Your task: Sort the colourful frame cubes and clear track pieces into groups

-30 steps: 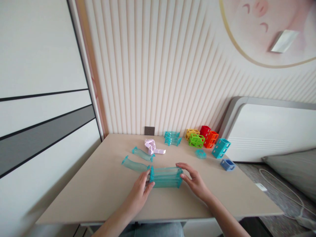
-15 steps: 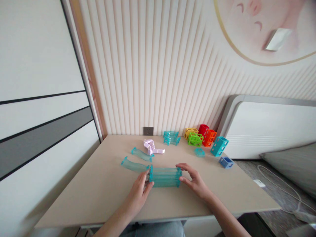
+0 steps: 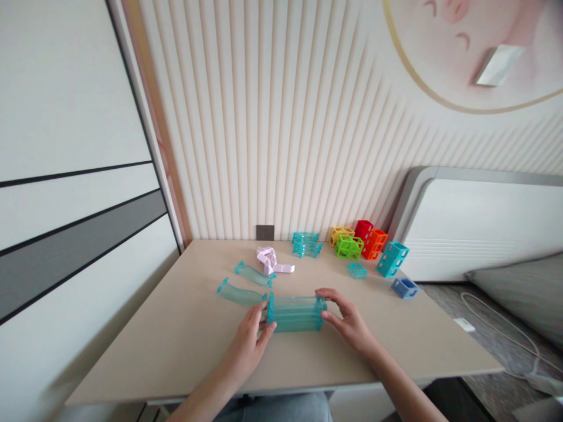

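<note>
Between my hands, near the front of the table, is a stack of clear teal plastic track pieces [image 3: 295, 315]. My left hand [image 3: 248, 341] grips its left end, thumb in front and fingers partly hidden behind. My right hand [image 3: 345, 319] curls around its right end, with the thumb at the near corner and fingers at the far one. Two single curved teal track pieces lie to the left: the nearer one [image 3: 240, 293] reaches my left fingers, and the other one [image 3: 254, 274] lies behind it.
A lilac folding snake puzzle [image 3: 268, 259] and more teal track pieces [image 3: 307, 245] sit toward the wall. At the right stand green [image 3: 349, 247], orange [image 3: 375, 244], red, yellow and teal [image 3: 393, 259] open-frame blocks, a blue block [image 3: 404, 288] and a flat teal piece [image 3: 357, 270].
Both hands keep their hold on the stack of track pieces, with barely any movement. The whole view has shifted slightly.
</note>
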`<state>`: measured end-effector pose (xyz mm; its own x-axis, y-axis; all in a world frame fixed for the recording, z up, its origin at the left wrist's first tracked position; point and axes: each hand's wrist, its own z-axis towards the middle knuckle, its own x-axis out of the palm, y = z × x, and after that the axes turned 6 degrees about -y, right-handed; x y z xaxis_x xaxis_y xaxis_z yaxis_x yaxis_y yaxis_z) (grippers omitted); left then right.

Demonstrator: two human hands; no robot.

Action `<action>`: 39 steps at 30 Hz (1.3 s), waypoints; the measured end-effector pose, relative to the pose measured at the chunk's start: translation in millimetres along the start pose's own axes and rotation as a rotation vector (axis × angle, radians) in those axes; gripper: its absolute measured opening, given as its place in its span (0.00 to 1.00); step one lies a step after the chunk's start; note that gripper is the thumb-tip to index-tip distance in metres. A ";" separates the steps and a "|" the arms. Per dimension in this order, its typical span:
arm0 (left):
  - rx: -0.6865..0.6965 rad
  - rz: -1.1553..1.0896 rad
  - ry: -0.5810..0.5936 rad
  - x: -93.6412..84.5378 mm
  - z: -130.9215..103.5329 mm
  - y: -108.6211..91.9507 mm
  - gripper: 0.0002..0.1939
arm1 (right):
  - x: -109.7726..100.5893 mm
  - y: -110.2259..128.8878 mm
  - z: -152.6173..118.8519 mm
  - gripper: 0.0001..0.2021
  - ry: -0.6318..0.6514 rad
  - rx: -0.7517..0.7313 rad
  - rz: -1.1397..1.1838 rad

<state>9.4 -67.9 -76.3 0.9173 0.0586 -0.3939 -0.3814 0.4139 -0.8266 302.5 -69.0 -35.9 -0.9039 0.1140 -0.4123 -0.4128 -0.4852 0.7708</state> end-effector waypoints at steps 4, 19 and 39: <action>-0.011 -0.011 -0.005 0.9 -0.7 2.4 0.21 | -0.8 -4.1 -1.5 0.19 0.014 0.001 0.008; 0.151 0.225 -0.098 -15.4 3.0 -20.0 0.24 | 2.7 -10.8 -9.4 0.30 0.010 0.085 0.080; -0.038 0.063 0.048 -27.0 11.1 -12.2 0.30 | -9.5 -1.3 -9.8 0.32 0.212 0.178 0.014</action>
<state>-9.4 -64.5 -51.2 0.8853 0.0395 -0.4634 -0.4429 0.3758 -0.8140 312.8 -77.9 -37.7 -0.8736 -0.0851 -0.4791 -0.4308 -0.3229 0.8427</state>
